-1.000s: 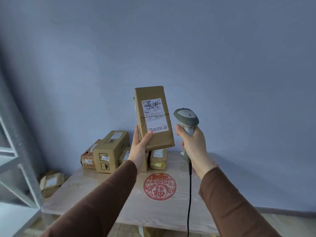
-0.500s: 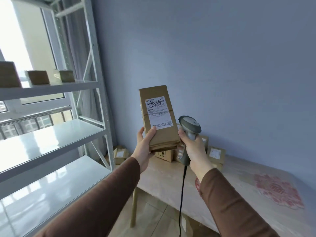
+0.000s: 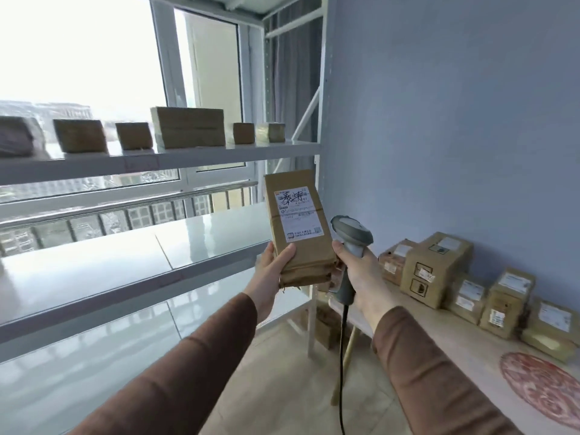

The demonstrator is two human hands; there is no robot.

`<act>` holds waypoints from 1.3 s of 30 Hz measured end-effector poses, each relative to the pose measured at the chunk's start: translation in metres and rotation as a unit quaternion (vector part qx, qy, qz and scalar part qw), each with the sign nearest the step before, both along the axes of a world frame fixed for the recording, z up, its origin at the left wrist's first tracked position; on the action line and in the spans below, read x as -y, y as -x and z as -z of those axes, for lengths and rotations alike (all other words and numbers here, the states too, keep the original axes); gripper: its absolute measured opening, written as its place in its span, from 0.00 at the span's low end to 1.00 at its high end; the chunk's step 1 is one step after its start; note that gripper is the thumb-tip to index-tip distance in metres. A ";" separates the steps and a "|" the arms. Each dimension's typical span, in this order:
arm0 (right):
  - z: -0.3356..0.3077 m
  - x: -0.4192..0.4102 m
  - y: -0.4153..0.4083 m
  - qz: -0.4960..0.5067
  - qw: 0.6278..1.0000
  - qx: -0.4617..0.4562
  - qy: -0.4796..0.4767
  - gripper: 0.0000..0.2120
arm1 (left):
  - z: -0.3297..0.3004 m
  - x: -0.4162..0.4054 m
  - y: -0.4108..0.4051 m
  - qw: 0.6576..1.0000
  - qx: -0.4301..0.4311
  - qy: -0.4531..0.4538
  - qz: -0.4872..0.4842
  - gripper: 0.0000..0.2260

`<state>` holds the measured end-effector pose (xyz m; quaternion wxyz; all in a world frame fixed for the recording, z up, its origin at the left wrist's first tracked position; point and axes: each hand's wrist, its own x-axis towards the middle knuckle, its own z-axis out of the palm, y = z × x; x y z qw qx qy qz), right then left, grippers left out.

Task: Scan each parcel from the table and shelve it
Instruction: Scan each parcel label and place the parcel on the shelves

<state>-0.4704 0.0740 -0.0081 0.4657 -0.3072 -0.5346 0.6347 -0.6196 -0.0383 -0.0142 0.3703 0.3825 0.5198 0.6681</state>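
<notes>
The parcel (image 3: 298,227) stands upright in the air in front of the shelf (image 3: 157,158), its white label facing the camera; the label's print is too small and scribbled over to read. The left hand (image 3: 273,271) grips its lower end, thumb on the front and fingers hidden behind, and the bottom edge looks creased. The right hand (image 3: 357,271) is wrapped round the handle of the scanner (image 3: 351,237), just beside the parcel; its window faces away and its cable (image 3: 342,356) runs out of the bottom of the frame. Blurred boxes (image 3: 188,127) line the top shelf, the leftmost cut off by the edge. More parcels sit on the table (image 3: 470,365) against the wall at right, partly cut off. A box under the table is mostly hidden.
</notes>
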 end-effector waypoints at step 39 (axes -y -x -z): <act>0.088 0.201 0.702 -0.334 0.927 0.111 0.131 0.11 | 0.106 0.230 0.626 0.917 0.082 0.093 -0.378 0.18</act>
